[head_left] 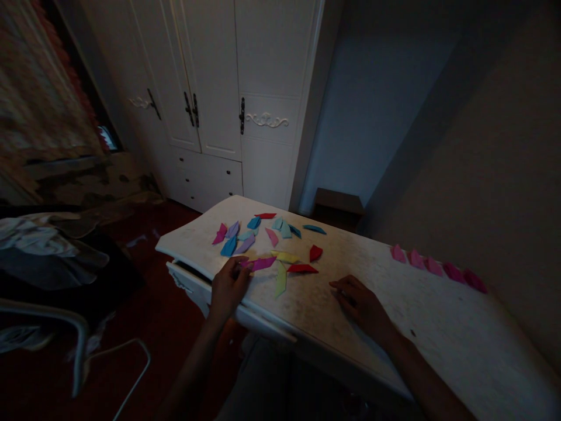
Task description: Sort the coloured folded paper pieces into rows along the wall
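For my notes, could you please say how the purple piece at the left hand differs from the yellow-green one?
Colour: the purple piece is vivid, the yellow-green piece pale.
Pose: in the picture, the purple piece runs sideways, the yellow-green piece nearly vertically.
Contact: the left hand grips the purple piece; no hand touches the yellow-green piece.
Both look like folded paper.

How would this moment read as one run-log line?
left hand: holding folded magenta paper piece | right hand: nothing visibly held, fingers loosely curled | folded pink paper pieces: row on pale tabletop
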`<action>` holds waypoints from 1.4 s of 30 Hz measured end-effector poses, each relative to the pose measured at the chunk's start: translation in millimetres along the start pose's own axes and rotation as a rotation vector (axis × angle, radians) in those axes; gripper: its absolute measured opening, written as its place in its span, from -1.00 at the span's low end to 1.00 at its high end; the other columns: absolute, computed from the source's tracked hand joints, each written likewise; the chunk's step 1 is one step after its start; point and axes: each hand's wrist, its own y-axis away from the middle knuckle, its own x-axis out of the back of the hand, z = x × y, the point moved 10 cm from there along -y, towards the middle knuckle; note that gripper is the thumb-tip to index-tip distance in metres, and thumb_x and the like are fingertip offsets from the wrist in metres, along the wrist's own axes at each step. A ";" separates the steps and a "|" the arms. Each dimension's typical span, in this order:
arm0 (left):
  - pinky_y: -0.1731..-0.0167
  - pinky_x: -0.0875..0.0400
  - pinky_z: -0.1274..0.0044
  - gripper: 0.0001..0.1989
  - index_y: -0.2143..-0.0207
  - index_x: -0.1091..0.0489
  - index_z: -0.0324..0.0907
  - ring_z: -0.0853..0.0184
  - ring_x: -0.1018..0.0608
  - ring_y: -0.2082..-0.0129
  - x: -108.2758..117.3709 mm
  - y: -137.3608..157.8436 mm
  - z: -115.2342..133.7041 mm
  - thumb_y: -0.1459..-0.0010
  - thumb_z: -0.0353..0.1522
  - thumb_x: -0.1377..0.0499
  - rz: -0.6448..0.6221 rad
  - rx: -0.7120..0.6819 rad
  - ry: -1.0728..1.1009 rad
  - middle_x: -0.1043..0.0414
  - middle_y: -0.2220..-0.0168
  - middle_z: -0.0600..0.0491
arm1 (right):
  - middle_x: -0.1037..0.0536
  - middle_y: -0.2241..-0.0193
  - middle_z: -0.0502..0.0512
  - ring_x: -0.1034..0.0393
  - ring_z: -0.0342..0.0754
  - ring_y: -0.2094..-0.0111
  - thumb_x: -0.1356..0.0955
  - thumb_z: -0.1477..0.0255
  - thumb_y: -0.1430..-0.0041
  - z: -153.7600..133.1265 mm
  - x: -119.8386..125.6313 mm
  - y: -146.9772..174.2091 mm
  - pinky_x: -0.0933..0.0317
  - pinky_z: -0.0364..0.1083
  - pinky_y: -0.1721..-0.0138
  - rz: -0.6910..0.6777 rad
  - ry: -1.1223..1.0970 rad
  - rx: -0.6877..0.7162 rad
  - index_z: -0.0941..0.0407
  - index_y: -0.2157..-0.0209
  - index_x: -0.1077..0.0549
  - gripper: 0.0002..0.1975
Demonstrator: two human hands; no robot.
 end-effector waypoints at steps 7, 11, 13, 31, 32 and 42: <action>0.46 -0.38 0.55 -0.60 0.10 -0.43 -0.19 0.32 -0.53 0.46 2.6 0.8 -1.0 -0.11 -0.12 -0.17 0.035 -0.041 -0.069 -0.52 0.41 0.05 | -0.47 0.25 0.13 -0.42 -0.12 0.39 -0.20 0.41 -0.28 -15.2 -6.8 5.5 -0.33 -0.14 0.41 -0.023 -0.006 0.051 0.05 0.05 -0.49 -0.69; 0.53 -0.38 0.55 -0.60 0.09 -0.43 -0.19 0.31 -0.54 0.50 2.6 -1.9 -6.1 -0.11 -0.13 -0.15 0.046 0.005 -0.073 -0.52 0.41 0.04 | -0.49 0.22 0.14 -0.43 -0.11 0.38 -0.20 0.40 -0.29 -17.1 -9.7 7.1 -0.36 -0.12 0.37 -0.044 0.016 0.056 0.05 0.04 -0.48 -0.69; 0.53 -0.40 0.55 -0.62 0.11 -0.43 -0.19 0.30 -0.55 0.49 4.4 -4.7 -6.6 -0.10 -0.14 -0.15 0.067 0.014 -0.065 -0.52 0.39 0.03 | -0.49 0.22 0.15 -0.44 -0.10 0.36 -0.19 0.39 -0.30 -18.5 -9.4 7.0 -0.37 -0.11 0.34 -0.040 0.026 0.063 0.05 0.05 -0.49 -0.69; 0.00 -0.36 0.26 -0.82 0.18 -0.48 -0.11 0.18 -0.48 0.06 -83.8 45.7 81.8 -0.22 -0.28 -0.16 -0.316 -0.708 -0.412 -0.50 0.12 -0.06 | -0.48 0.25 0.13 -0.43 -0.09 0.34 -0.15 0.40 -0.33 -18.5 -14.9 2.3 -0.35 -0.12 0.34 -0.067 0.151 0.043 0.06 0.12 -0.47 -0.70; 0.00 -0.35 0.26 -0.81 0.17 -0.48 -0.11 0.19 -0.48 0.07 -87.1 44.3 79.5 -0.23 -0.27 -0.14 -0.343 -0.703 -0.437 -0.51 0.14 -0.05 | -0.48 0.25 0.12 -0.43 -0.09 0.34 -0.15 0.40 -0.33 -18.5 -14.7 2.2 -0.35 -0.13 0.34 -0.067 0.149 0.041 0.05 0.12 -0.47 -0.70; 0.09 -0.37 0.30 -0.79 0.21 -0.49 -0.14 0.16 -0.49 0.10 -58.2 15.0 57.5 -0.24 -0.32 -0.08 -0.196 -0.660 -0.471 -0.52 0.15 -0.09 | -0.48 0.24 0.12 -0.44 -0.08 0.32 -0.16 0.42 -0.32 -16.2 -14.3 0.8 -0.34 -0.12 0.32 -0.066 0.120 0.026 0.06 0.12 -0.46 -0.72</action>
